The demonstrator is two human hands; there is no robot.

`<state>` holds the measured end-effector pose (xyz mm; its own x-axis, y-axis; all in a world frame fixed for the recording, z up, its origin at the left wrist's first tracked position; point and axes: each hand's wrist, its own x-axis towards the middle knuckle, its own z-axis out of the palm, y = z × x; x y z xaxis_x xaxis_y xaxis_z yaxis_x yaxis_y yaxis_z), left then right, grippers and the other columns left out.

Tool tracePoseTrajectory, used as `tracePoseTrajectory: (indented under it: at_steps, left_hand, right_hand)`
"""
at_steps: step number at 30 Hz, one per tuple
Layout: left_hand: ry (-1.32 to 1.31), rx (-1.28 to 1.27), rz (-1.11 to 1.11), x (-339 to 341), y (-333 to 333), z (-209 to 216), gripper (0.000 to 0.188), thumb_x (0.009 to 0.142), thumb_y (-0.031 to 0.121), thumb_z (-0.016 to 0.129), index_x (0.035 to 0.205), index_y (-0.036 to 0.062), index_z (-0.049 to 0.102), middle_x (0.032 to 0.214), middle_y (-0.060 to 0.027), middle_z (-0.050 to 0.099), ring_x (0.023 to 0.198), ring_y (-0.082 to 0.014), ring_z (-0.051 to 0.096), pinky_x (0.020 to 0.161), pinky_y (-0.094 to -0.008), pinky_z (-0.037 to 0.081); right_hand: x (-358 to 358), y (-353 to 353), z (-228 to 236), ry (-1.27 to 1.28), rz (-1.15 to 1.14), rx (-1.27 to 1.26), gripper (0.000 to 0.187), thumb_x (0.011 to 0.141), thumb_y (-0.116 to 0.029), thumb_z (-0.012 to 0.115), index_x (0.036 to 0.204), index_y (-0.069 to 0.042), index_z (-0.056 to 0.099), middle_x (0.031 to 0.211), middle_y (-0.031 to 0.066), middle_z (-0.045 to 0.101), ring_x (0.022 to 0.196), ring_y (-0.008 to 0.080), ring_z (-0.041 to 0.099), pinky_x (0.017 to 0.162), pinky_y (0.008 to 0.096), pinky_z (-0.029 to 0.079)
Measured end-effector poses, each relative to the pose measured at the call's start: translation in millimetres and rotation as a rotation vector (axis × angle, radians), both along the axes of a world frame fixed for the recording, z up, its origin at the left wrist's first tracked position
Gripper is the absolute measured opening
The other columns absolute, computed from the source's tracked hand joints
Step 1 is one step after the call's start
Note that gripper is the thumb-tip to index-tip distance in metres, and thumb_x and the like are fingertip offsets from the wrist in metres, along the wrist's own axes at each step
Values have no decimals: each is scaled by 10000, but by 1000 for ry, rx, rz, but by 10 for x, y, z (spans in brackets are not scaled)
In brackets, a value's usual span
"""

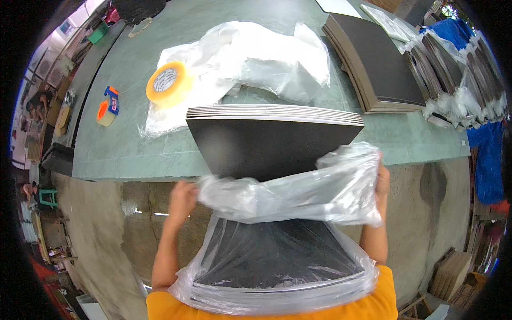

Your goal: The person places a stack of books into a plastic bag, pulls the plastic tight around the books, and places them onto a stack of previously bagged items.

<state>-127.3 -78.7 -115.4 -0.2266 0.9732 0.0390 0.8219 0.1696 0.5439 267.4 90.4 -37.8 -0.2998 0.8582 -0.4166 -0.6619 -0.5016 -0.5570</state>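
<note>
A thick stack of black boards with pale edges leans on the table's near edge and extends toward my body. Its nearer part sits inside a clear plastic bag. The bag's open end is bunched in a loose, wrinkled band across the middle of the stack. My left hand is closed on the bag's left edge. At the opposite edge, my right hand grips the plastic, its fingers partly hidden behind the folds. The stack's far end sticks out uncovered.
On the green table lie a heap of clear plastic bags, a yellow tape roll and a blue tape dispenser. Black boards are piled at the right, beside several plastic-wrapped bundles. Cardboard stands on the floor.
</note>
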Motion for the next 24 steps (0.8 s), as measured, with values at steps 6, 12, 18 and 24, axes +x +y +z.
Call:
tracePoseTrajectory:
  at_steps: [6, 12, 18, 24]
  left_hand:
    - [-84, 463, 545, -568, -48, 541, 37, 728, 24, 509, 745, -5, 494, 708, -53, 498, 674, -149, 479, 621, -287, 400]
    - [-594, 168, -412, 1278, 772, 1447, 247, 717, 194, 652, 829, 47, 488, 700, -48, 519, 648, -106, 496, 577, -237, 395]
    - [-523, 27, -243, 623, 608, 864, 177, 780, 179, 564, 723, 15, 528, 718, -63, 569, 661, -128, 518, 579, -253, 404]
    - [-683, 493, 686, -918, -284, 136, 36, 719, 25, 531, 704, 34, 499, 712, -37, 529, 665, -109, 490, 614, -270, 414]
  right_hand:
    - [98, -150, -39, -415, 375, 434, 221, 653, -193, 697, 727, -15, 590, 677, 27, 598, 588, 101, 557, 529, 224, 445]
    - [-981, -331, 212, -236, 569, 458, 191, 658, -185, 708, 639, -77, 551, 619, -37, 536, 557, 41, 468, 502, 193, 365]
    - [-527, -180, 65, 123, 379, 367, 171, 791, -197, 586, 813, -29, 562, 746, 40, 585, 627, 117, 556, 575, 250, 464]
    - [27, -128, -103, -152, 424, 270, 196, 772, -188, 608, 791, 5, 576, 735, 90, 611, 622, 141, 582, 546, 269, 465]
